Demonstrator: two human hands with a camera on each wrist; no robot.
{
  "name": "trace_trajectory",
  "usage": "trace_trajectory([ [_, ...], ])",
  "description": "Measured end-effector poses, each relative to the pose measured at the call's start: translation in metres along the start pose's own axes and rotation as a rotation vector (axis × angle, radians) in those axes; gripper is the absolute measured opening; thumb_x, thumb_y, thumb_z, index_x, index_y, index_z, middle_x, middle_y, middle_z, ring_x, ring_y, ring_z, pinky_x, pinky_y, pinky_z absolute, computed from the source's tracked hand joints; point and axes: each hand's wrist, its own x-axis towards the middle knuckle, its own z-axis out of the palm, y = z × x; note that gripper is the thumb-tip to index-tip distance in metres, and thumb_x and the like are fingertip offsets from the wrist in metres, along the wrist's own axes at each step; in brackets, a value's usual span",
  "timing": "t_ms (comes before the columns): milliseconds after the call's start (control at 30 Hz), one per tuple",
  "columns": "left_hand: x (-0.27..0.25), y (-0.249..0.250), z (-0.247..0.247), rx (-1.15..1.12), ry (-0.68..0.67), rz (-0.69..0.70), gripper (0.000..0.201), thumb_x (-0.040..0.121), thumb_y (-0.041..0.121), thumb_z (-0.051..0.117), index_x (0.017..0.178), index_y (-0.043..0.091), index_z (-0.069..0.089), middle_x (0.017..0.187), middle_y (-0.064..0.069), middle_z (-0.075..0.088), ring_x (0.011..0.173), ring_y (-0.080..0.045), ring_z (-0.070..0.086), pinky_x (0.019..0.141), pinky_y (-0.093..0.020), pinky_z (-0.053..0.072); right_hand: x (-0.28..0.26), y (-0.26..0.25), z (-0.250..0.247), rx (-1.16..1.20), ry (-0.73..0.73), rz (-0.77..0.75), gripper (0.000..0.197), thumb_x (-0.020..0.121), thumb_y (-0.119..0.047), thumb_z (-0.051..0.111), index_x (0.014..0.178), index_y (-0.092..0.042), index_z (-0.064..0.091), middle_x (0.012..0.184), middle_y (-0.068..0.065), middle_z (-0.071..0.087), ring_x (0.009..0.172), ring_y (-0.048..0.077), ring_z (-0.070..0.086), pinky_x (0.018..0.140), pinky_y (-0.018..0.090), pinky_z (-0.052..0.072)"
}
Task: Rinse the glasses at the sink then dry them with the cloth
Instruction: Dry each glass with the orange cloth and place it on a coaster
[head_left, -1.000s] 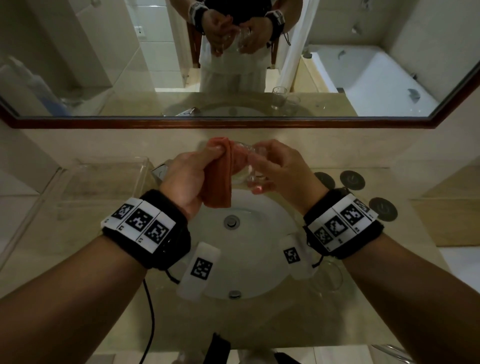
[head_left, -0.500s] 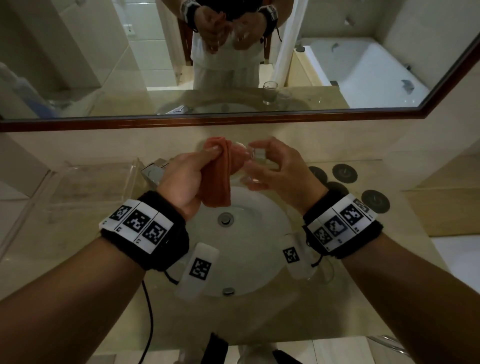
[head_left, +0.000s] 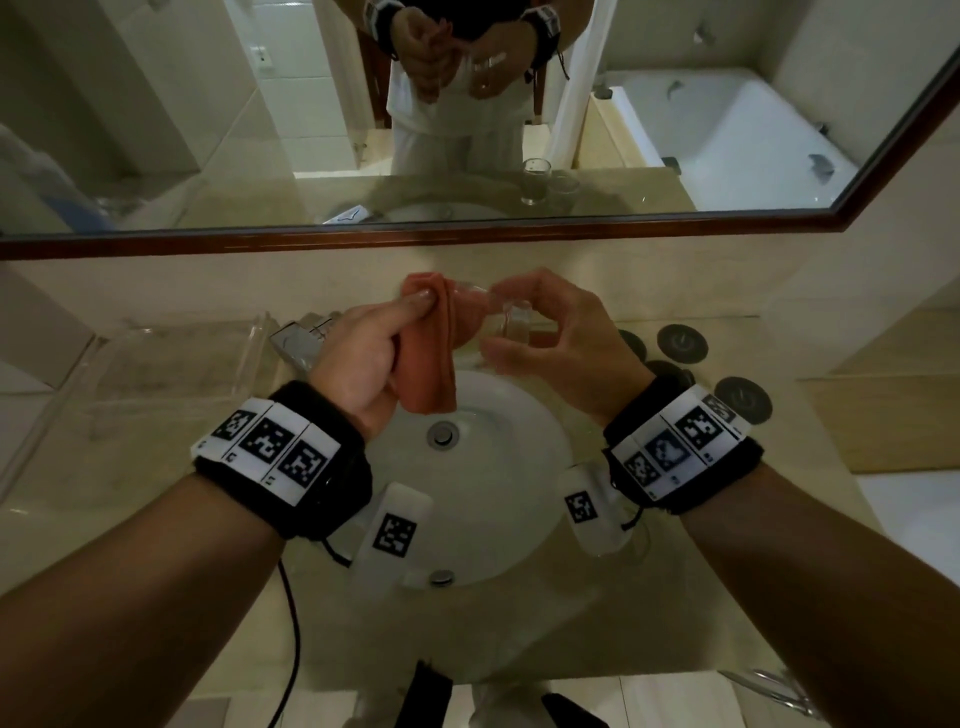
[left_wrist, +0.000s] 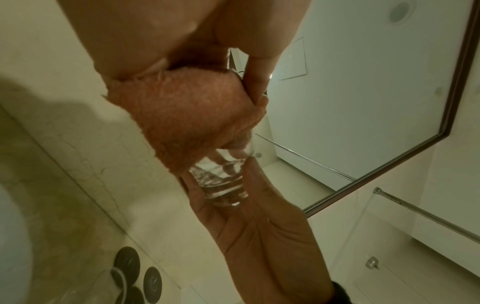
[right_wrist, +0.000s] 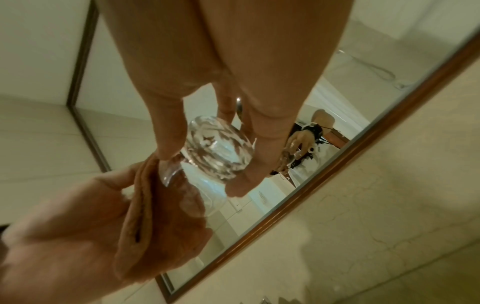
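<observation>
Both hands grip: right hand (head_left: 545, 332) pinches glass (head_left: 511, 325), left hand (head_left: 363, 353) clasps cloth (head_left: 428, 358).

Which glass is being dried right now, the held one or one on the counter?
The glass gripped by the right hand over the sink, with the left hand pushing the orange cloth into it. Another glass sits on the counter, untouched.

- Beige marble counter (head_left: 524, 634) fills the lower frame, a round white sink (head_left: 498, 483) set in its middle.
- Clear acrylic tray (head_left: 156, 364) at left.
- Dark round coasters (head_left: 743, 400) at right.
</observation>
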Motion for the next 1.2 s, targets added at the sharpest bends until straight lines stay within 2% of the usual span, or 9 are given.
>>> trace_trajectory([
  [167, 0.001, -0.001, 0.001, -0.016, 0.052, -0.049, 0.030, 0.097, 0.027, 0.058, 0.113, 0.006, 0.073, 0.108, -0.015, 0.076, 0.094, -0.026, 0.072, 0.087, -0.040, 0.057, -0.009, 0.005, -0.011, -0.032, 0.145, -0.082, 0.054, 0.068, -0.011, 0.090, 0.113, -0.028, 0.066, 0.122, -0.002, 0.065, 0.099, 0.024, 0.071, 0.085, 0.042, 0.062],
  [433, 0.004, -0.016, 0.003, -0.019, 0.168, -0.114, 0.020, 0.101, 0.031, 0.054, 0.109, 0.021, 0.070, 0.104, 0.000, 0.076, 0.091, -0.015, 0.073, 0.074, -0.035, 0.057, -0.030, 0.016, -0.041, -0.199, 0.333, -0.101, 0.051, 0.079, -0.036, 0.082, 0.124, -0.023, 0.062, 0.110, -0.003, 0.069, 0.084, 0.011, 0.071, 0.073, 0.031, 0.061],
  [567, 0.004, -0.027, 0.001, 0.032, 0.231, -0.175, 0.033, 0.089, 0.041, 0.067, 0.114, 0.021, 0.070, 0.118, -0.008, 0.073, 0.105, -0.028, 0.070, 0.090, -0.051, 0.056, -0.037, 0.017, -0.044, -0.357, 0.372, -0.119, 0.053, 0.081, -0.045, 0.077, 0.126, -0.024, 0.060, 0.108, -0.006, 0.069, 0.090, 0.008, 0.070, 0.076, 0.029, 0.061],
  [667, 0.005, -0.032, -0.001, 0.062, 0.225, -0.214, 0.039, 0.092, 0.040, 0.065, 0.123, 0.017, 0.068, 0.118, -0.014, 0.072, 0.106, -0.038, 0.069, 0.084, -0.060, 0.057, -0.039, 0.023, -0.037, -0.438, 0.345, -0.054, 0.054, 0.079, -0.049, 0.076, 0.124, -0.023, 0.061, 0.110, -0.004, 0.069, 0.093, 0.012, 0.068, 0.081, 0.034, 0.061],
  [800, 0.014, -0.040, -0.006, 0.052, 0.161, -0.241, 0.032, 0.098, 0.036, 0.059, 0.121, 0.016, 0.068, 0.114, -0.009, 0.072, 0.098, -0.032, 0.070, 0.078, -0.050, 0.059, -0.039, 0.033, -0.023, -0.459, 0.393, 0.017, 0.052, 0.076, -0.048, 0.079, 0.116, -0.019, 0.065, 0.101, -0.004, 0.072, 0.086, 0.012, 0.068, 0.078, 0.031, 0.059],
  [967, 0.029, -0.050, -0.003, -0.009, 0.016, -0.298, 0.024, 0.095, 0.034, 0.063, 0.098, 0.013, 0.073, 0.086, -0.004, 0.076, 0.070, -0.023, 0.072, 0.063, -0.036, 0.055, -0.037, 0.039, -0.024, -0.414, 0.454, 0.192, 0.039, 0.075, -0.042, 0.083, 0.101, -0.021, 0.062, 0.094, -0.006, 0.069, 0.083, 0.010, 0.066, 0.071, 0.025, 0.053],
  [1033, 0.035, -0.054, 0.004, -0.041, -0.064, -0.327, 0.027, 0.088, 0.034, 0.068, 0.099, 0.009, 0.072, 0.083, -0.011, 0.070, 0.066, -0.029, 0.067, 0.057, -0.035, 0.054, -0.036, 0.039, -0.034, -0.428, 0.495, 0.214, 0.042, 0.073, -0.048, 0.081, 0.100, -0.022, 0.062, 0.094, -0.007, 0.070, 0.085, 0.011, 0.067, 0.074, 0.030, 0.056],
  [1133, 0.045, -0.064, 0.015, -0.043, -0.097, -0.345, 0.025, 0.089, 0.024, 0.068, 0.105, 0.005, 0.070, 0.084, -0.019, 0.066, 0.062, -0.032, 0.065, 0.046, -0.032, 0.051, -0.031, 0.038, -0.067, -0.482, 0.572, 0.257, 0.039, 0.076, -0.044, 0.082, 0.100, -0.020, 0.064, 0.093, -0.009, 0.069, 0.079, 0.001, 0.063, 0.063, 0.017, 0.048],
  [1200, 0.049, -0.072, 0.020, -0.053, -0.102, -0.362, 0.029, 0.088, 0.020, 0.068, 0.112, 0.004, 0.069, 0.088, -0.018, 0.068, 0.065, -0.031, 0.068, 0.051, -0.036, 0.056, -0.025, 0.039, -0.094, -0.530, 0.586, 0.283, 0.042, 0.077, -0.044, 0.082, 0.104, -0.018, 0.065, 0.096, -0.008, 0.068, 0.081, 0.001, 0.063, 0.056, 0.009, 0.046],
])
